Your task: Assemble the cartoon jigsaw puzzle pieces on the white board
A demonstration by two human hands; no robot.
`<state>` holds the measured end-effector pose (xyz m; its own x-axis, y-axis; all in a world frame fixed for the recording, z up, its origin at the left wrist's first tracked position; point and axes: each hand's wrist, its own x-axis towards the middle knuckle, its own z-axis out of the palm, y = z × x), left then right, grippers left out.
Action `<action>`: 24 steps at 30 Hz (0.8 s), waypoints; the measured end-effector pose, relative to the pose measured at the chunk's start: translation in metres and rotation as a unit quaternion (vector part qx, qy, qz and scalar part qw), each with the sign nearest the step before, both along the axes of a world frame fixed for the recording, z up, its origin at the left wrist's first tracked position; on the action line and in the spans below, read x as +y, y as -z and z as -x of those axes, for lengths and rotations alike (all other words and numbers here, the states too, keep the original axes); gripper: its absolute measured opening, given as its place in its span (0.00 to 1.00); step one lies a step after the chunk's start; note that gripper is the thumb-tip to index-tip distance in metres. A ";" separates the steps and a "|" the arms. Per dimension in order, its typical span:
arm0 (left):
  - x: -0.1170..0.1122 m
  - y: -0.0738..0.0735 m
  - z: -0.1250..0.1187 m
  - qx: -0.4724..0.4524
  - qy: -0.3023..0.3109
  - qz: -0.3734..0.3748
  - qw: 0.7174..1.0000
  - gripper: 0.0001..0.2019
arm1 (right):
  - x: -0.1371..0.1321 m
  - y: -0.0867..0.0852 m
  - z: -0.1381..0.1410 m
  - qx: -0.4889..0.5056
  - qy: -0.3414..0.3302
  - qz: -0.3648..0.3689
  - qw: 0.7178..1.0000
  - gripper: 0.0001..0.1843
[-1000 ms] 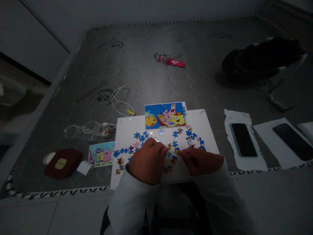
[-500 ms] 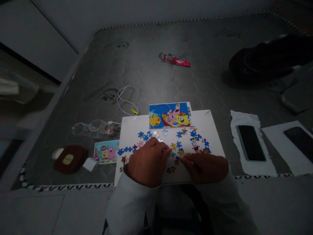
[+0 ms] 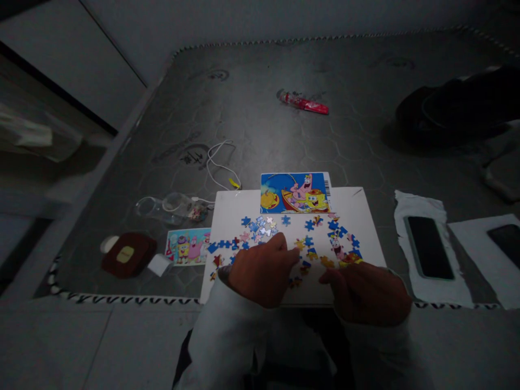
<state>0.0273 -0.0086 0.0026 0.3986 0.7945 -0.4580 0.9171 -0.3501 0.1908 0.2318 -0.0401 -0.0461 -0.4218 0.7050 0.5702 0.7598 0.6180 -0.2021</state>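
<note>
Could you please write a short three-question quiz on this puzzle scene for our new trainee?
1. True or false: the picture card lies at the far edge of the white board.
2. Which lies right of the board: A) the phone, B) the white cable, C) the red tube?
3. What do the left hand and right hand rest over?

Key: 1 true. 2 A. 3 The board with the loose puzzle pieces.

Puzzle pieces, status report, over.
Left hand and right hand resting on white board. Puzzle pieces scattered loose. Whether either holds a piece: cannot tell.
</note>
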 end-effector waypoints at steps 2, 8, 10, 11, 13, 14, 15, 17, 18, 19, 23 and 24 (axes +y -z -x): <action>0.000 -0.001 0.001 0.000 -0.008 0.003 1.000 0.17 | 0.000 0.002 0.000 -0.008 0.014 0.017 1.000 0.26; -0.001 -0.004 -0.002 -0.005 -0.011 0.006 1.000 0.19 | 0.008 0.015 -0.020 -0.074 -0.085 0.131 0.985 0.20; -0.003 -0.004 -0.004 0.001 -0.025 0.012 1.000 0.24 | 0.009 0.018 -0.024 -0.091 -0.069 0.150 0.982 0.20; -0.003 -0.004 -0.005 0.006 -0.031 0.018 0.999 0.26 | 0.009 0.019 -0.024 -0.095 -0.056 0.149 0.983 0.20; -0.005 -0.005 -0.006 0.012 -0.033 0.032 0.999 0.27 | 0.010 0.020 -0.023 -0.099 -0.044 0.142 0.984 0.21; -0.005 -0.006 -0.005 0.012 -0.031 0.037 0.999 0.27 | 0.010 0.021 -0.022 -0.100 -0.051 0.142 0.983 0.21; -0.005 -0.007 -0.005 0.012 -0.032 0.040 0.999 0.27 | 0.010 0.022 -0.022 -0.102 -0.058 0.146 0.982 0.21; -0.005 -0.009 -0.003 0.014 -0.040 0.041 0.998 0.25 | 0.011 0.025 -0.024 -0.103 -0.069 0.161 0.979 0.20; -0.005 -0.010 -0.003 0.015 -0.045 0.039 0.998 0.24 | 0.012 0.027 -0.025 -0.102 -0.072 0.171 0.977 0.20; -0.004 -0.011 -0.002 0.015 -0.050 0.037 0.998 0.23 | 0.013 0.029 -0.027 -0.102 -0.066 0.180 0.976 0.20; -0.006 -0.019 -0.003 0.013 -0.080 0.038 0.996 0.18 | 0.013 0.033 -0.028 -0.099 -0.052 0.196 0.974 0.20; -0.007 -0.022 -0.003 0.017 -0.090 0.045 0.995 0.17 | 0.013 0.032 -0.026 -0.096 -0.058 0.200 0.973 0.20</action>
<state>0.0306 -0.0157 0.0241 0.2365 0.8067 -0.5416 0.9699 -0.1623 0.1818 0.2581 -0.0274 -0.0781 -0.5840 0.7953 0.1625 0.7370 0.6034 -0.3045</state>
